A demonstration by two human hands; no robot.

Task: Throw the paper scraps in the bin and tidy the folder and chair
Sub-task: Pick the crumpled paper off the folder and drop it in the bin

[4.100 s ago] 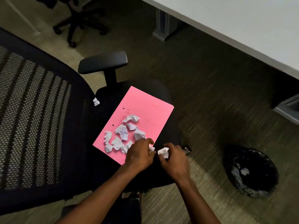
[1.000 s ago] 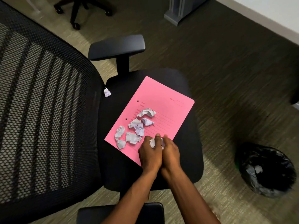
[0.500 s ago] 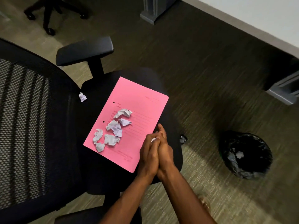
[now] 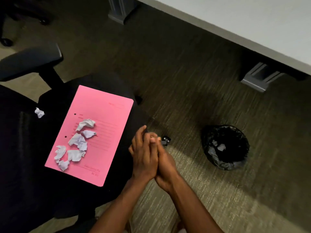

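left hand (image 4: 145,158) and right hand (image 4: 165,163) pressed palm to palm, fingers mostly straight and pointing away from the body, at the chair seat's (image 4: 42,190) right edge. cannot tell if any scrap is trapped between them, nothing visible.

pink folder (image 4: 104,132) lies flat on the seat just left of the hands. long axis runs from near-left to far-right, corner nearest the left wrist, two punch holes on its left edge, faint printed lines on the cover.

crumpled white paper scraps (image 4: 77,143) sit clustered on the folder's left half, further left of the hands. one stray scrap (image 4: 39,112) is off the folder on the seat, far left.

bin (image 4: 225,147) stands on the floor to the right of the hands, well apart. round, black liner, a few pale scraps inside.

armrest (image 4: 30,63) is beyond the folder, far left. dark striped carpet (image 4: 185,73) all round. pale table (image 4: 244,17) edge runs diagonally across the far right, grey foot (image 4: 259,79) under it. small black part (image 4: 165,140) just past the fingertips, likely a chair caster.
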